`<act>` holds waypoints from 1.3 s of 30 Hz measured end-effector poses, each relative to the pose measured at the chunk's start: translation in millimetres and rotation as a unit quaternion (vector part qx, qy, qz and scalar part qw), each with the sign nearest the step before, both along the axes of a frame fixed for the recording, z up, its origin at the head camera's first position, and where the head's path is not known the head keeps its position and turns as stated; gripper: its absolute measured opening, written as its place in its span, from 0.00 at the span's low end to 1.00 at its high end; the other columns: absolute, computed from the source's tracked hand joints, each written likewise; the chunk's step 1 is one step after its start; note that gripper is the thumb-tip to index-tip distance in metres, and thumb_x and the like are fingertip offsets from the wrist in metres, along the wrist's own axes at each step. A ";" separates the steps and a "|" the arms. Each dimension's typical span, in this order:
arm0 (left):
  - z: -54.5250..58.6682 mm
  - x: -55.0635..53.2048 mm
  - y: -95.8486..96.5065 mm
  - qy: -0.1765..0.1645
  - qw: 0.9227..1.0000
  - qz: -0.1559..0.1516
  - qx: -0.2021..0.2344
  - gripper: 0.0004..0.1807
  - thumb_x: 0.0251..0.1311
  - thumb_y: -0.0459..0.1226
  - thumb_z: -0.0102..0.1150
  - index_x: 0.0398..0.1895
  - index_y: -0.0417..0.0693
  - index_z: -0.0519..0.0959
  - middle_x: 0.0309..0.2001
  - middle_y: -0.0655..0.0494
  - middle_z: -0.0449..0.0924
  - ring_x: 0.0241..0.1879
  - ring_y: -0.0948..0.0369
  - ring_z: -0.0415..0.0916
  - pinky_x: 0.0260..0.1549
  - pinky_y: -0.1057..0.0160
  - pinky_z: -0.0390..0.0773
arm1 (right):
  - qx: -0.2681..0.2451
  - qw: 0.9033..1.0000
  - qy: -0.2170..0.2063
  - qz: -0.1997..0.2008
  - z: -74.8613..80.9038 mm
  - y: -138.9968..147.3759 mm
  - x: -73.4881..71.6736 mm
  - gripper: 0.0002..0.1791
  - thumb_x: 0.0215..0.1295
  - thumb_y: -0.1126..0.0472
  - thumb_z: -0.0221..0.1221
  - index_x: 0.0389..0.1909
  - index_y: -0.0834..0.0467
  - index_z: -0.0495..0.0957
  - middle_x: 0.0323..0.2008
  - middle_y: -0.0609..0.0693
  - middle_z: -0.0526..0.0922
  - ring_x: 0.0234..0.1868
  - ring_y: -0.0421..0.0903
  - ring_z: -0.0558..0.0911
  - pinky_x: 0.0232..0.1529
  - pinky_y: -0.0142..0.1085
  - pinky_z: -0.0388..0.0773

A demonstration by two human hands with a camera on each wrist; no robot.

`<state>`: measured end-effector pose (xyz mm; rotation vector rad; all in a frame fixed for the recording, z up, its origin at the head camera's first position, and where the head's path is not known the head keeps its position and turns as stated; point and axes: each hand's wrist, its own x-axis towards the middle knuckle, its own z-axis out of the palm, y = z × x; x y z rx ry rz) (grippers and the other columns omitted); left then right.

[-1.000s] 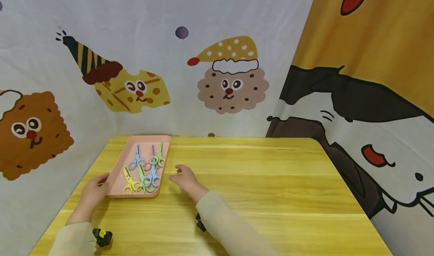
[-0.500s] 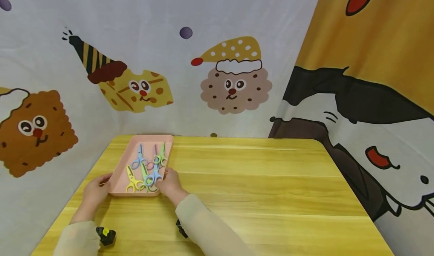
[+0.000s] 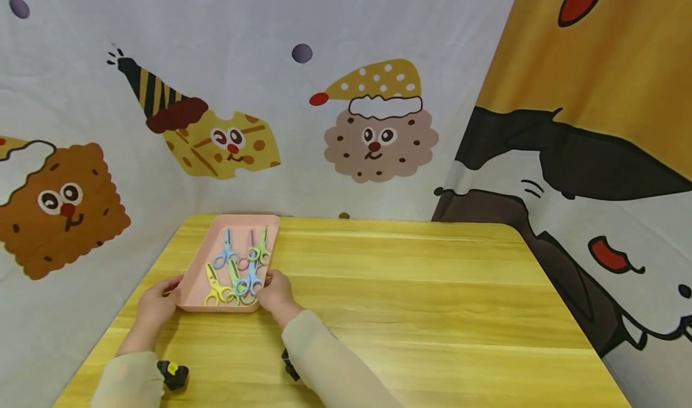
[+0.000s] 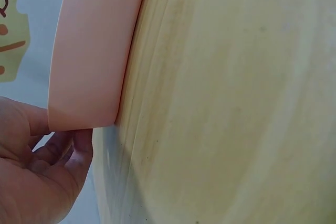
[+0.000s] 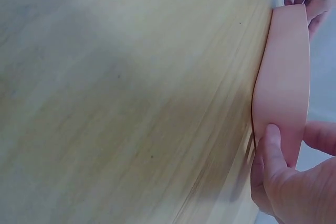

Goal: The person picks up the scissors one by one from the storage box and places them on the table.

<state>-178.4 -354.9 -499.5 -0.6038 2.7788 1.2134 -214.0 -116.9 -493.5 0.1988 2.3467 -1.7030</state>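
A shallow pink tray (image 3: 196, 285) sits at the far left of the table, long side running away from me. Inside lie several pairs of small scissors: yellow (image 3: 212, 291), light blue (image 3: 227, 253), green (image 3: 262, 247) and pink ones, some overlapping at the right. My left hand (image 3: 155, 306) pinches the tray's left wall near its front corner; thumb and fingertips meet the wall in the left wrist view. My right hand (image 3: 278, 297) grips the opposite wall near the front right corner, one finger (image 5: 272, 140) pressed along the outer wall and the thumb at the rim.
The wood-grain table (image 3: 411, 312) stretches off to the right of the tray. A curtain (image 3: 303, 173) printed with cartoon food hangs right behind its far edge, and another with a big cartoon animal (image 3: 540, 216) borders the right side. A black wrist device (image 3: 174, 376) shows by the left sleeve.
My right hand has moved left from beside the tray and taken hold of its right wall. My left hand keeps its grip on the left wall. The head view has turned slightly left.
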 end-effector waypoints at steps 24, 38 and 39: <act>0.0 6.4 23.7 0.057 0.996 -0.063 -0.026 0.23 0.69 0.36 0.41 0.64 0.32 0.65 0.61 0.29 0.65 0.58 0.36 0.64 0.53 0.43 0.71 | 0.013 1.000 -0.004 0.014 -6.0 32.1 -6.0 0.26 0.46 0.78 0.60 0.51 0.64 0.74 0.32 0.51 0.76 0.33 0.43 0.74 0.31 0.31 0.77; 0.4 5.8 37.4 0.061 0.996 -0.066 -0.023 0.23 0.69 0.35 0.43 0.64 0.33 0.66 0.60 0.30 0.67 0.58 0.37 0.65 0.54 0.43 0.70 | 0.007 1.000 0.001 0.023 -9.2 50.9 -3.0 0.31 0.46 0.76 0.62 0.56 0.63 0.72 0.37 0.50 0.76 0.35 0.43 0.75 0.31 0.30 0.77; 0.3 5.5 38.4 0.061 0.996 -0.067 -0.023 0.23 0.69 0.35 0.43 0.63 0.33 0.66 0.60 0.30 0.68 0.58 0.37 0.66 0.54 0.43 0.70 | 0.006 1.000 0.002 0.024 -9.0 52.6 -3.0 0.31 0.46 0.76 0.63 0.57 0.63 0.72 0.37 0.50 0.76 0.36 0.43 0.75 0.31 0.30 0.78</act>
